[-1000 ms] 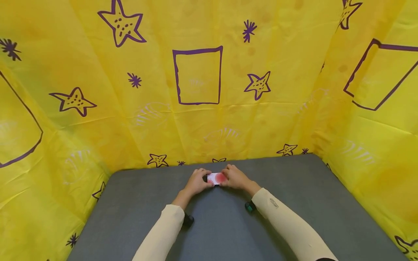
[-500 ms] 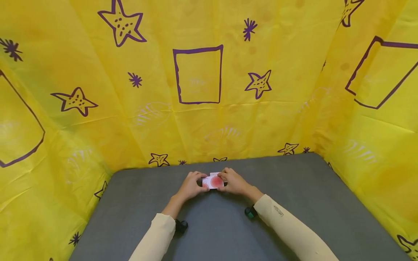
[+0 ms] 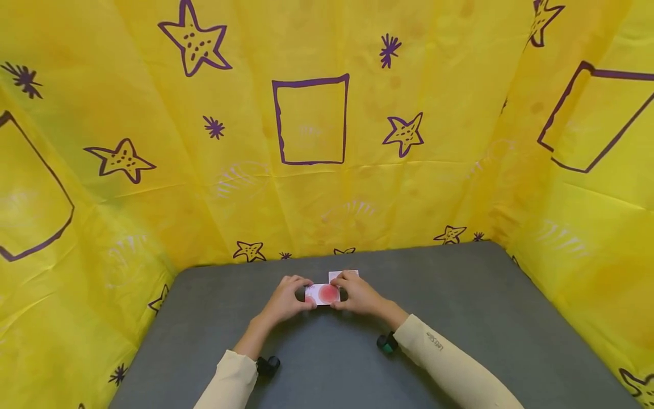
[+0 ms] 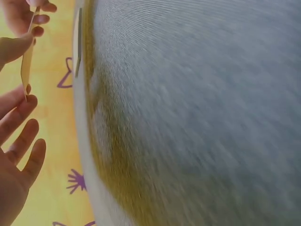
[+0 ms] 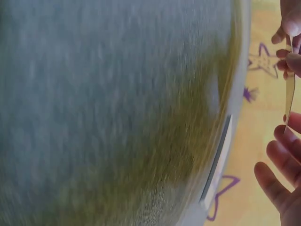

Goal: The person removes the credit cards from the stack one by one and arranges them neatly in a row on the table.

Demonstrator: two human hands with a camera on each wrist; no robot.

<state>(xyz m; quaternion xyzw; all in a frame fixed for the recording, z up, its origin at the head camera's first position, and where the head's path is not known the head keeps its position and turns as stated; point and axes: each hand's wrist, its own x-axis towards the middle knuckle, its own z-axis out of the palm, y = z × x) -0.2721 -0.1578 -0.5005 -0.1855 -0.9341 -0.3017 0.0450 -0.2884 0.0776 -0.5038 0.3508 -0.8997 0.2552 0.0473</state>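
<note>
A white card with a red circle (image 3: 321, 295) is held level between both hands in the head view. My left hand (image 3: 283, 297) pinches its left end, thumb on the near edge and fingers on the far edge. My right hand (image 3: 361, 294) grips the right end the same way. Seen nearly edge-on in the left wrist view, the card (image 4: 27, 66) looks thin and slightly bent, raised above the table. Just behind the right fingers a flat white piece (image 3: 335, 276) lies on the table, partly covered by that hand. The right wrist view shows this flat piece (image 5: 217, 162) with a dark side edge.
The grey table (image 3: 327, 363) has rounded far corners. A yellow cloth (image 3: 311, 125) with purple stars and frames hangs close along its back and both sides. Black straps or devices (image 3: 268, 366) sit at both wrists.
Both hands have drawn the card toward the person and to the left. The flat white piece behind it, hidden at first, has come into sight.
</note>
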